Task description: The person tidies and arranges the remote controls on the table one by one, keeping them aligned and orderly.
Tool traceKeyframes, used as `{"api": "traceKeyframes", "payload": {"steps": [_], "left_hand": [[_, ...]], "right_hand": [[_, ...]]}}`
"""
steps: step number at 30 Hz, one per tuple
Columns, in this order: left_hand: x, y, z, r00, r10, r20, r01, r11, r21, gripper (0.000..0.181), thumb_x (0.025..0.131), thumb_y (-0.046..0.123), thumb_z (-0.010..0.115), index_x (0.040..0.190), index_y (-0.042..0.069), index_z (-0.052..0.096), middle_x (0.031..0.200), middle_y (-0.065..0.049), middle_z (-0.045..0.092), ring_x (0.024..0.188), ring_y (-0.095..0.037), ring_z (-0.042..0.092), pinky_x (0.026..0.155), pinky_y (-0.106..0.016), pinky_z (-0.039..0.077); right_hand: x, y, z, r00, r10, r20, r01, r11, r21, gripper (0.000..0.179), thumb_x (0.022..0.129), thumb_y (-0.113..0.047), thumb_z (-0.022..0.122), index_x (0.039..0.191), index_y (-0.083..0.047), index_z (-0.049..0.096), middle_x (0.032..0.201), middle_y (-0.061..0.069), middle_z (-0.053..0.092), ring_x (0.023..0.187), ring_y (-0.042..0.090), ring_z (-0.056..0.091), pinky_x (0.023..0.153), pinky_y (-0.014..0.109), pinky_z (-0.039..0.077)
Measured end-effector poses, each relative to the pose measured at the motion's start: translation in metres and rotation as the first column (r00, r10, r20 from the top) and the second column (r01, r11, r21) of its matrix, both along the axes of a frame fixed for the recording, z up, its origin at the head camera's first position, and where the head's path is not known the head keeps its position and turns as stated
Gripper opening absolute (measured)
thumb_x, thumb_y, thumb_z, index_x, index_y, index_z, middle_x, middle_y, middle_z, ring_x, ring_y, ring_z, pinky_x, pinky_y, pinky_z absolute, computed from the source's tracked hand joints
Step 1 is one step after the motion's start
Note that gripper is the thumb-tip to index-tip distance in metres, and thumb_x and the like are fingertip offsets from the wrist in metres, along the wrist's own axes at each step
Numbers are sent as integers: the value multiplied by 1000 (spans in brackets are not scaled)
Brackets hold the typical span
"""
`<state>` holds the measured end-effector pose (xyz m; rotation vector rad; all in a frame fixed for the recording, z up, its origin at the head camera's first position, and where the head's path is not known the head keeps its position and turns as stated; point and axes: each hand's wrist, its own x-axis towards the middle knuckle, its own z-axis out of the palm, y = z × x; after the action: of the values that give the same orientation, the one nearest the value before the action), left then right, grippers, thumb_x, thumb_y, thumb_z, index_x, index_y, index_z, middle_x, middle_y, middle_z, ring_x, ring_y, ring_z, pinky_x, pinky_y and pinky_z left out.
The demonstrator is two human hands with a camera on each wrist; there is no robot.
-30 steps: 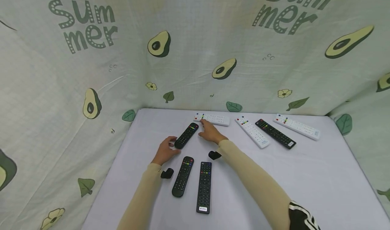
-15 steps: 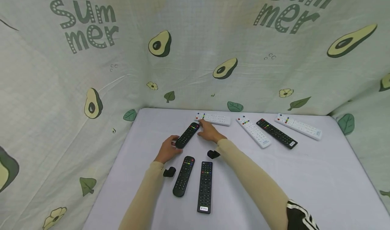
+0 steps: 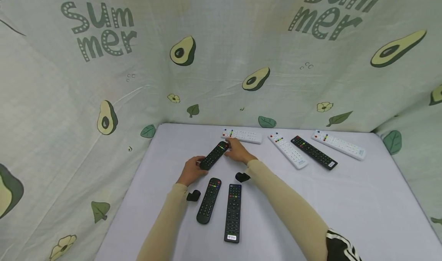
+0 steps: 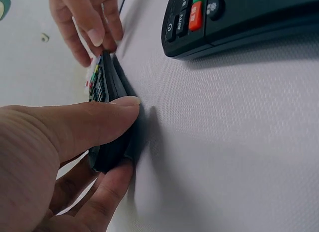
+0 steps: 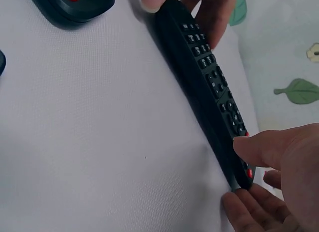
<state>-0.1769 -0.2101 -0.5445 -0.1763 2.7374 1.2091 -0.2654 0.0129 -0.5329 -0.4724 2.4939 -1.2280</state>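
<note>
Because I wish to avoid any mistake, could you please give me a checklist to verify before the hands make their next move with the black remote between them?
1. Left hand grips the near end of the held black remote: ok.
2. Right hand has thumb and fingers about the far end: ok.
3. Button side faces up: ok.
4. Held remote fully off the table: cannot tell.
5. Right fingers clear of the white remote behind: cannot tell, they overlap in the head view.
6. Hands apart from the white-labelled remote: ok.
</note>
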Motion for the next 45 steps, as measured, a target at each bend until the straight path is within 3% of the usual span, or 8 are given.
{"api": "traceKeyframes", "payload": {"steps": [12, 20, 26, 37, 45], "left_hand": [[13, 11, 17, 998, -56, -31, 57, 998, 36, 64, 83, 6, 89, 142, 1, 64, 132, -17, 66, 106, -26, 64, 91, -45, 57], [23, 33, 34, 996, -69, -52, 73, 994, 78, 65, 82, 4, 89, 142, 2, 63, 133, -17, 65, 108, -26, 66, 92, -43, 60], [33, 52, 44, 991, -105, -82, 112, 990, 87, 66, 82, 1, 88, 142, 1, 61, 136, -18, 63, 110, -28, 66, 94, -43, 60], [49, 81, 46, 979, -159, -129, 177, 975, 138, 66, 80, -1, 88, 141, -2, 61, 132, -20, 63, 108, -28, 67, 89, -40, 62], [62, 99, 43, 978, -174, -118, 195, 961, 198, 67, 81, 2, 89, 141, -2, 61, 132, -20, 62, 102, -25, 68, 84, -34, 63]], "right_hand": [[8, 15, 7, 999, -37, -33, 37, 999, -17, 59, 95, 0, 71, 149, 10, 50, 139, 30, 48, 127, 40, 56, 109, 48, 51], [19, 39, 23, 996, -87, 35, 91, 986, -142, 57, 97, -2, 68, 149, 7, 49, 147, 28, 54, 133, 41, 58, 106, 49, 55], [28, 62, 31, 991, -111, 78, 123, 976, -181, 57, 96, -5, 69, 150, 4, 51, 146, 25, 56, 126, 38, 63, 99, 46, 57], [49, 95, 39, 984, -128, 124, 153, 965, -213, 56, 101, -7, 66, 153, 3, 48, 153, 25, 50, 126, 37, 64, 102, 45, 56], [63, 114, 34, 971, -157, 182, 207, 931, -300, 53, 104, -3, 64, 153, 6, 47, 152, 28, 47, 115, 28, 68, 105, 52, 56]]}}
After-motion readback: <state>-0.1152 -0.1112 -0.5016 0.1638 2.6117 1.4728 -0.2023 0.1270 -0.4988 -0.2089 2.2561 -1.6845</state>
